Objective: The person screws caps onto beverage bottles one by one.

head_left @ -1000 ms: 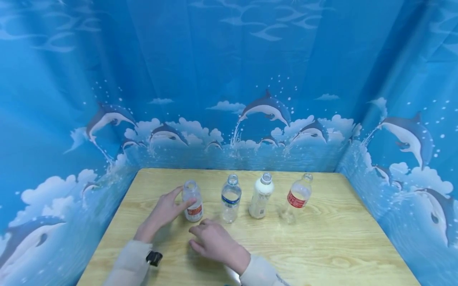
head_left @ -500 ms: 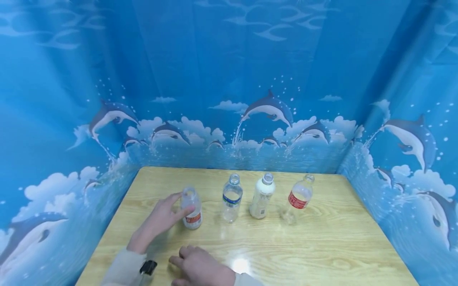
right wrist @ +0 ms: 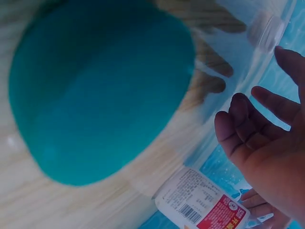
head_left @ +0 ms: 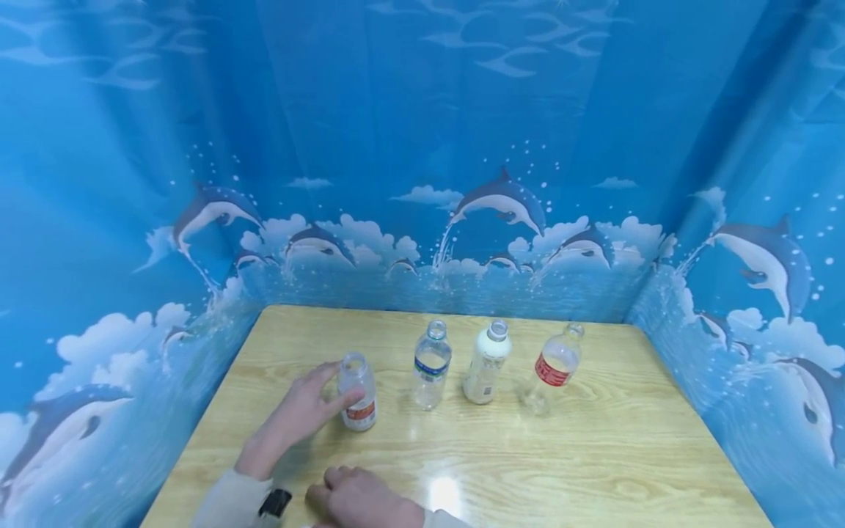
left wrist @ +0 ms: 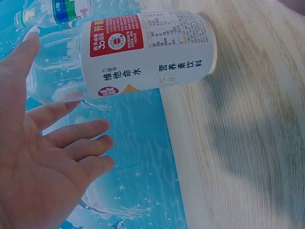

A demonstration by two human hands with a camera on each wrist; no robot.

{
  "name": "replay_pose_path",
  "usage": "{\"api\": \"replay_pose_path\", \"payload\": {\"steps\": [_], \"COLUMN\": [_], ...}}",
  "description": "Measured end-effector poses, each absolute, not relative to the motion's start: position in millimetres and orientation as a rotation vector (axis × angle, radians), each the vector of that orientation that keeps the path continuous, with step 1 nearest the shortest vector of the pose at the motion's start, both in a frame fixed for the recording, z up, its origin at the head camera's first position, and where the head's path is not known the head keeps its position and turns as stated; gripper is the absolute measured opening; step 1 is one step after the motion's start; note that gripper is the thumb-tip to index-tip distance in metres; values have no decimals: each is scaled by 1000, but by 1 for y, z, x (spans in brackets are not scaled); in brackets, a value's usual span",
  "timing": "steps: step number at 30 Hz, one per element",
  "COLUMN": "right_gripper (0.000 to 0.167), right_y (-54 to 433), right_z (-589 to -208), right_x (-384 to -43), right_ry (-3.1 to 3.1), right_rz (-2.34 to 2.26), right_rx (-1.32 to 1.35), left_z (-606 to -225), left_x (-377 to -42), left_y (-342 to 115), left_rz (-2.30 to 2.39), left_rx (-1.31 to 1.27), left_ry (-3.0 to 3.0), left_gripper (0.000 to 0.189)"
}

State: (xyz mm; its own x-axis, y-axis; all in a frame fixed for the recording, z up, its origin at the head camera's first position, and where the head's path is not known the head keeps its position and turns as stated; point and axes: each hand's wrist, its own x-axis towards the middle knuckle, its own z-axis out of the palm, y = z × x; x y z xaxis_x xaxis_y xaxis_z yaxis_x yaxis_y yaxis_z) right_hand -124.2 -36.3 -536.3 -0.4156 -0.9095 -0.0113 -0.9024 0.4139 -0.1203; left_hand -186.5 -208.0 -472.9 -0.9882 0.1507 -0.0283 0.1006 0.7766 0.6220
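My left hand (head_left: 297, 414) pinches a clear plastic drink bottle (head_left: 359, 414) between thumb and forefinger, around its shoulder. It stands upright, mouth uncapped, with a white and red label. In the left wrist view the same bottle (left wrist: 143, 57) appears sideways; the other three fingers stay off it, loosely extended. Close to the table's front edge is my right hand (head_left: 366, 502), partly cut off by the frame. Loosely bent fingers show on that hand (right wrist: 274, 167) in the right wrist view, with nothing between them. A blurred teal round shape (right wrist: 95, 95) looms beside it, its kind unclear.
Right of the held bottle stand a clear bottle (head_left: 430, 370) with a blue label, a milky white bottle (head_left: 486, 367) and a clear bottle (head_left: 554, 367) with a red label, all uncapped. A dolphin-print curtain (head_left: 422, 147) encloses the wooden table (head_left: 561, 462).
The held bottle and my left hand have shifted slightly toward the table's front. My right hand has drawn back from near the bottles toward the front edge. The other bottles stay put.
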Motion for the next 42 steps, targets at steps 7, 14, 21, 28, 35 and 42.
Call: {"api": "replay_pose_path", "payload": {"steps": [7, 14, 21, 28, 35, 42], "right_gripper": [30, 20, 30, 32, 24, 27], "right_y": [-38, -34, -7, 26, 51, 64], "right_z": [-539, -540, -525, -495, -456, -426], "right_x": [-119, -117, -135, -162, -183, -193], "right_ry": [2497, 2557, 2879, 3136, 3218, 3308], "right_rz": [-167, -37, -77, -304, -655, -777], "right_rx": [-1764, -1820, -1742, -1423, -1281, -1318], "left_z": [-473, -472, -473, -473, -475, -479], "left_x": [-187, -184, -186, -188, -188, -181], "left_y": [-208, -207, -208, -208, -207, -200], "left_rz": [1020, 1022, 1039, 1048, 1096, 1126], "left_rx": [213, 209, 205, 206, 201, 224], "left_ry": [2876, 2866, 2875, 2884, 2852, 2845], "left_gripper": [97, 97, 98, 97, 97, 96]}}
